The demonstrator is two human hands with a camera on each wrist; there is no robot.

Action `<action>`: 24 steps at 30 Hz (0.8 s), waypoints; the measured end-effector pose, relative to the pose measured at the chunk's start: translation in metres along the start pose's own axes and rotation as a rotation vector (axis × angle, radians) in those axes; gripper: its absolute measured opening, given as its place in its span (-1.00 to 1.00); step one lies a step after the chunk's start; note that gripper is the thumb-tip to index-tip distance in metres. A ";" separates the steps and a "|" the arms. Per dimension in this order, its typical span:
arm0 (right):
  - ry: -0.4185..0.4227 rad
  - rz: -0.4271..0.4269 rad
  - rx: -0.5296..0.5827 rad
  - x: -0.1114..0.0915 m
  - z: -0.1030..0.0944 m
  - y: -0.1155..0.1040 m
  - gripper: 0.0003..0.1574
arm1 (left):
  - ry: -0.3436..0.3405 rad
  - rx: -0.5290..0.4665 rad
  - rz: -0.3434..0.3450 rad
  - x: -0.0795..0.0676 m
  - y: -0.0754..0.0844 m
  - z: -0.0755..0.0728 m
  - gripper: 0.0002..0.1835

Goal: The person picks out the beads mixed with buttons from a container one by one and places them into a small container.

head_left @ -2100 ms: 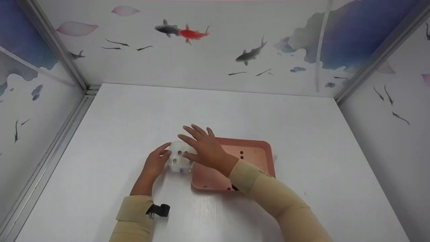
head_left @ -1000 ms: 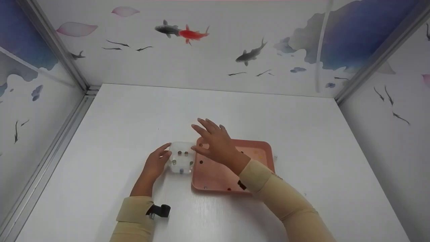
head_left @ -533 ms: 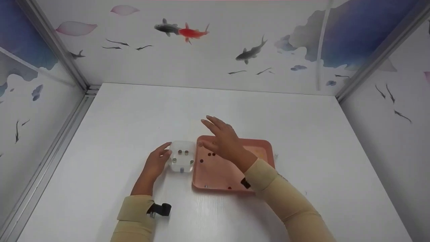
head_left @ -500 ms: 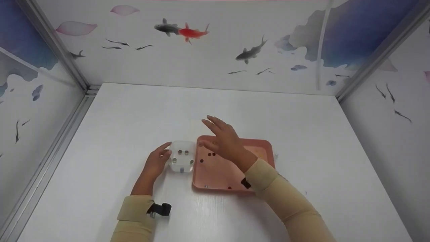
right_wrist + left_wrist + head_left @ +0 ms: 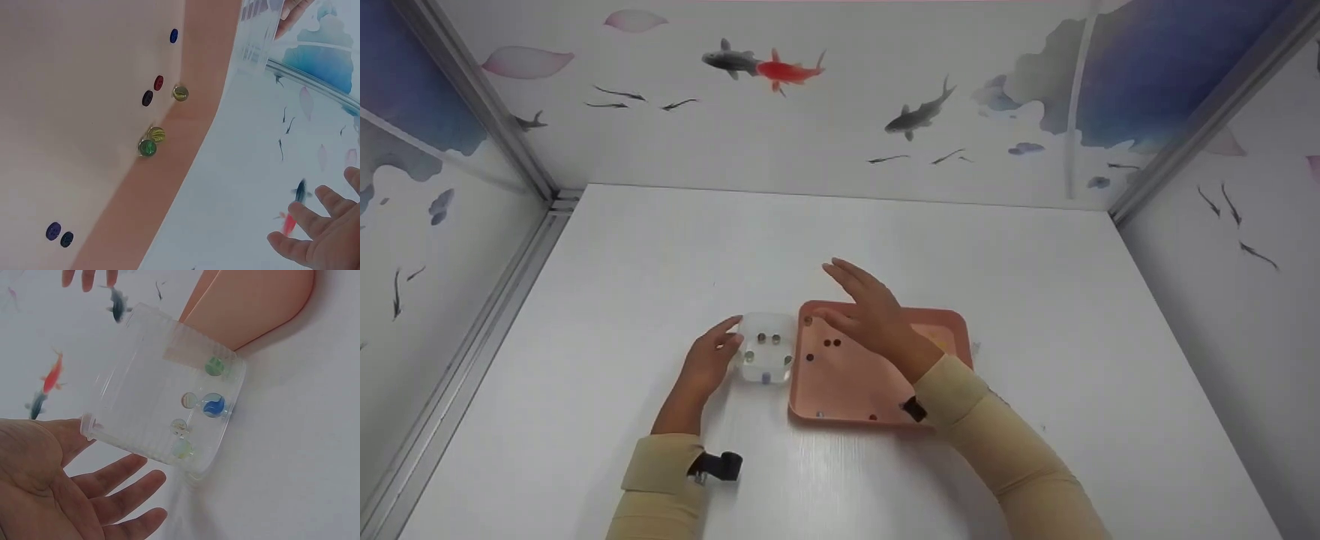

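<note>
A clear plastic container with several glass marbles on its bottom stands against the left side of a pink tray. At the container's left side, my left hand touches its wall, fingers mostly straight in the left wrist view. My right hand hovers over the tray's far edge, fingers spread, holding nothing. Inside the tray lie several buttons, dark, blue and red, along with several marbles, among them a green marble. The right hand and forearm hide part of the tray.
A white tabletop surrounds the tray and container. Panels printed with fish, such as a red fish, stand behind and at both sides. A black wrist mount sticks out from the left sleeve.
My right hand has moved right, from above the container to over the tray, uncovering marbles in the container and buttons in the tray. The left hand and container have stayed in place.
</note>
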State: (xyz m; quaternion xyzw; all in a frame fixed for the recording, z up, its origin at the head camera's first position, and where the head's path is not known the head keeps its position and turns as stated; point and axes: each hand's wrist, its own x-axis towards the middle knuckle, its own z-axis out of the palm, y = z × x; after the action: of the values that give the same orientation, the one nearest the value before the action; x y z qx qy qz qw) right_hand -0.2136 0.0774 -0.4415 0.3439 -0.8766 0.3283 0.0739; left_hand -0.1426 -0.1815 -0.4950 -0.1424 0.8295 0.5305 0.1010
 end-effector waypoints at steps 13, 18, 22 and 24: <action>-0.094 0.154 0.175 -0.011 -0.002 0.014 -0.03 | 0.012 0.029 -0.019 0.001 -0.003 0.003 -0.50; -0.108 0.254 0.249 -0.010 -0.003 0.016 -0.17 | 0.010 0.014 -0.020 0.000 -0.003 0.005 -0.50; -0.099 0.267 0.282 -0.009 -0.005 0.017 -0.24 | 0.011 0.012 0.002 0.000 -0.004 0.004 -0.50; -0.100 0.277 0.294 -0.008 -0.005 0.018 -0.25 | 0.012 0.015 0.006 0.000 -0.004 0.004 -0.50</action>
State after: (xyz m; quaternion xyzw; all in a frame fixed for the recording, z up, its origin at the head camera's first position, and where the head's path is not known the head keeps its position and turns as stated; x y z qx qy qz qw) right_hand -0.2196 0.0950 -0.4501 0.2429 -0.8609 0.4420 -0.0667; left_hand -0.1413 -0.1800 -0.5000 -0.1424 0.8344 0.5238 0.0956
